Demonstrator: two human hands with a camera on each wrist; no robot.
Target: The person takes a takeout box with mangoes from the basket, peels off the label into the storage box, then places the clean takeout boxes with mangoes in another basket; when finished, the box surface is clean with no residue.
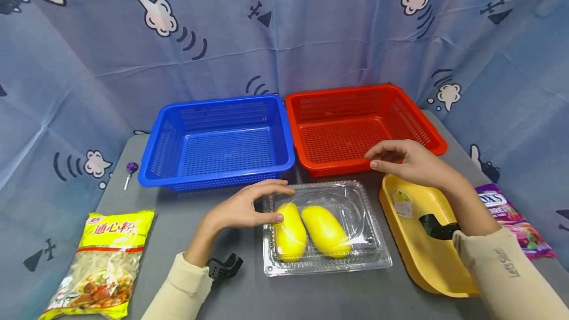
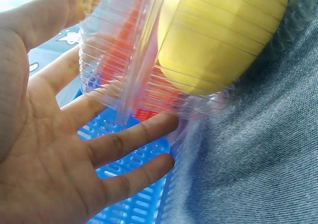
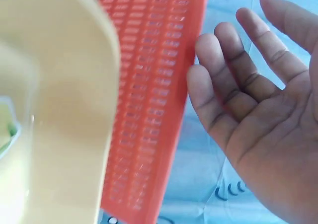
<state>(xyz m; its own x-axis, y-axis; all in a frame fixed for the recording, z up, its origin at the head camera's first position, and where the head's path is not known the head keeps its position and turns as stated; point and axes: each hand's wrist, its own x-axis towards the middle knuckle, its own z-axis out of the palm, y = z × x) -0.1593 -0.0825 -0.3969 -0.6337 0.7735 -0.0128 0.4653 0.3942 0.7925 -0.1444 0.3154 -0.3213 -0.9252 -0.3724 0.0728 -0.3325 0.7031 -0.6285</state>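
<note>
A clear plastic clamshell box (image 1: 373, 256) with its lid down lies in the middle of the table. Two yellow mangoes (image 1: 326, 231) show through the lid. My left hand (image 1: 249, 206) is at the box's left side, thumb and fingers spread and overlapping its edge in the head view. The left wrist view has those fingers loosely extended beside the ribbed wall, near one mango (image 2: 218, 35). Over the front rim of the red basket (image 1: 326, 168) hovers my right hand (image 1: 411, 162), fingers slightly bent and holding nothing. Below it sits a yellow tray (image 1: 437, 260) holding a tagged item (image 1: 403, 204).
A blue basket (image 1: 218, 181) stands back left, beside the red one. On the left lie a purple lollipop (image 1: 131, 167) and a yellow macaroni bag (image 1: 106, 265). A purple berry packet (image 1: 511, 216) lies right of the tray. A patterned curtain (image 1: 222, 28) hangs behind.
</note>
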